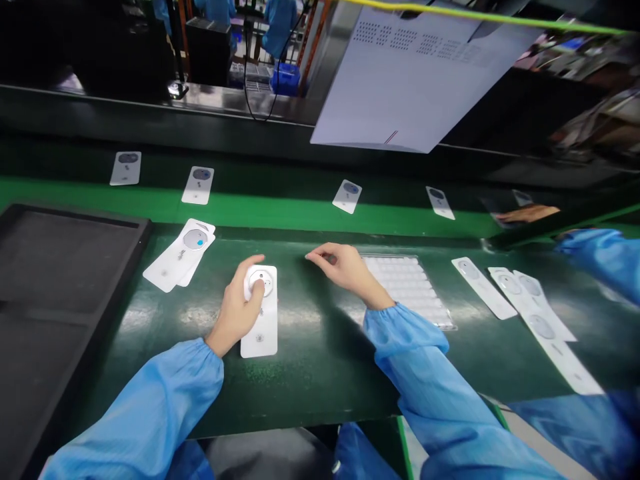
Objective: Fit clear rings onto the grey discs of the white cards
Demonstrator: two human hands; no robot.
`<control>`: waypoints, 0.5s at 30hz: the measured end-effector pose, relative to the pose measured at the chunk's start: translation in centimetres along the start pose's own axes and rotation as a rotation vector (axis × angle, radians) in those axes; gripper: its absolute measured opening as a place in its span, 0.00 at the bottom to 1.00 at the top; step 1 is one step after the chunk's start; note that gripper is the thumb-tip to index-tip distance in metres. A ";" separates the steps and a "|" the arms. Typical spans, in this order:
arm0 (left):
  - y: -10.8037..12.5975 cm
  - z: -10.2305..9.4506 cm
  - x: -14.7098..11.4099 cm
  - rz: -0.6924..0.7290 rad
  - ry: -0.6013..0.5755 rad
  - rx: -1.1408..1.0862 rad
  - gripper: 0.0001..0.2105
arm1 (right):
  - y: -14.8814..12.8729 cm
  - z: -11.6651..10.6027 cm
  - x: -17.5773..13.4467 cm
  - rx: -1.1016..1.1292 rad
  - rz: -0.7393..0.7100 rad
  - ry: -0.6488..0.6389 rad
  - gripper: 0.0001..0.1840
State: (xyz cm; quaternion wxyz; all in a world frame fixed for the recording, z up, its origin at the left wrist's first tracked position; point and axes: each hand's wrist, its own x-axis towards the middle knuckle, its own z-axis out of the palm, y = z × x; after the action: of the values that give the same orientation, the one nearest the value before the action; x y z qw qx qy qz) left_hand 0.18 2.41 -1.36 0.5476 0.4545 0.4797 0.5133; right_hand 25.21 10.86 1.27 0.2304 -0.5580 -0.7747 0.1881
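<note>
My left hand (239, 303) is closed at the left edge of a white phone back panel (260, 330), its thumb on the panel's round camera area and its index finger reaching past the top edge. The panel lies on the green bench or just above it; I cannot tell which. To the right, my right hand (343, 267) hovers over the bench with thumb and forefinger pinched. Anything between those fingertips is too small to make out. Beneath my right wrist lies a clear plastic tray (407, 283) with rows of white pieces, partly covered by my sleeve.
Two overlapping panels (175, 260) lie up and left. Several more panels (530, 307) lie on the right, near another person's blue sleeve (605, 257). A black tray (143, 233) borders the left. Spaced panels (198, 187) lie on the green strip (275, 210) behind, below a hanging paper sheet (400, 87).
</note>
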 end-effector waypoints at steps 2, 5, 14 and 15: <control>0.2 0.0 0.0 0.067 -0.013 0.171 0.14 | -1.4 -0.1 -0.8 0.142 -0.042 -0.120 0.17; 0.4 0.3 0.0 0.131 -0.044 0.333 0.09 | -3.8 -0.3 -1.8 0.265 -0.129 -0.310 0.16; 0.3 0.6 -0.1 0.161 -0.088 0.200 0.07 | -6.2 1.7 -3.5 0.652 -0.042 -0.262 0.15; 0.3 0.6 -0.1 0.152 -0.084 0.182 0.08 | -6.2 2.2 -3.7 0.720 -0.025 -0.223 0.16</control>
State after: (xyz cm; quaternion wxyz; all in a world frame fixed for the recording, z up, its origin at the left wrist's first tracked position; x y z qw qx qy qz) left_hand 0.78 2.37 -0.99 0.4831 0.5586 0.4650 0.4883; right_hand 20.17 5.32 2.30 0.3281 -0.4077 -0.6863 0.5052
